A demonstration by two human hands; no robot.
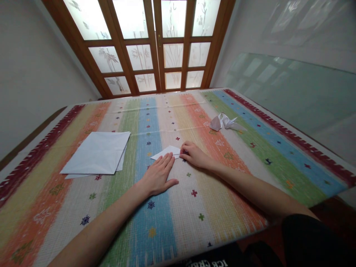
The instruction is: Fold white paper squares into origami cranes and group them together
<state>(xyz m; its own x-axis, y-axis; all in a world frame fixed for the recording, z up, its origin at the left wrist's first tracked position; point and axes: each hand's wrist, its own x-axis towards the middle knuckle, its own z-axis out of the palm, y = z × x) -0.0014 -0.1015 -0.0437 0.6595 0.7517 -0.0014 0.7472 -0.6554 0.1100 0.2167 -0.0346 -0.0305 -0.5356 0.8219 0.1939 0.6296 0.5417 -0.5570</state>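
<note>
White paper lies mid-tablecloth, left hand and right hand at its edges.

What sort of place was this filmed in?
Probably a room in a home, though the view can't confirm it. The signs are the striped, patterned tablecloth and the wooden doors with plant designs on their panes.

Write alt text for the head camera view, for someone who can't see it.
A person's left hand presses flat on a small folded white paper while the curled right hand touches its right end. Around them, a striped tablecloth bears stacked white sheets on the left and a folded paper figure farther back on the right.
</note>
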